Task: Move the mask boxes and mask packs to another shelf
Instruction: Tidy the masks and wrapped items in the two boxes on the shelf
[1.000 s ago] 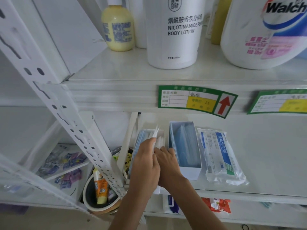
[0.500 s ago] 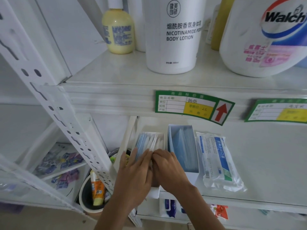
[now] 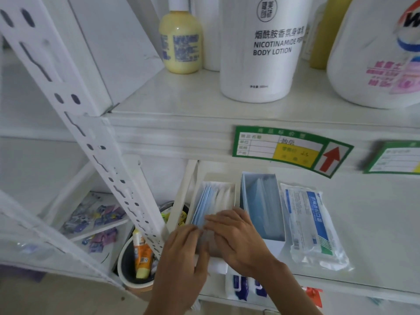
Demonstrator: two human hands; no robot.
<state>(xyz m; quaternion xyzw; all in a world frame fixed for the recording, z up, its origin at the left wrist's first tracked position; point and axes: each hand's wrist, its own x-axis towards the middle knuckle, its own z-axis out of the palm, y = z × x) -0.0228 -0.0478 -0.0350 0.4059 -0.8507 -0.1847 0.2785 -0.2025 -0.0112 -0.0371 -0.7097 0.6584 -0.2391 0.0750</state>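
Note:
An open white mask box (image 3: 218,194) with blue and white masks stands on the lower shelf (image 3: 375,235), at its left end. My left hand (image 3: 181,260) touches the box's near left corner with fairly straight fingers. Over the masks at the box's near end lies my right hand (image 3: 238,237), flat, fingers pointing left. A second open box (image 3: 261,201) of blue masks stands right beside it. Further right, a clear-wrapped mask pack (image 3: 311,226) with blue print lies flat.
The shelf above carries a yellow bottle (image 3: 180,42), a white body lotion bottle (image 3: 261,48) and a large white jug (image 3: 375,53). A perforated white post (image 3: 91,144) slants at left. Below left is a bucket (image 3: 129,267) with tubes. Blue-white packs (image 3: 241,287) sit under the lower shelf.
A second ago my left hand held a white mask above the left box. Both hands then came down onto the masks and have slid toward the box's near end.

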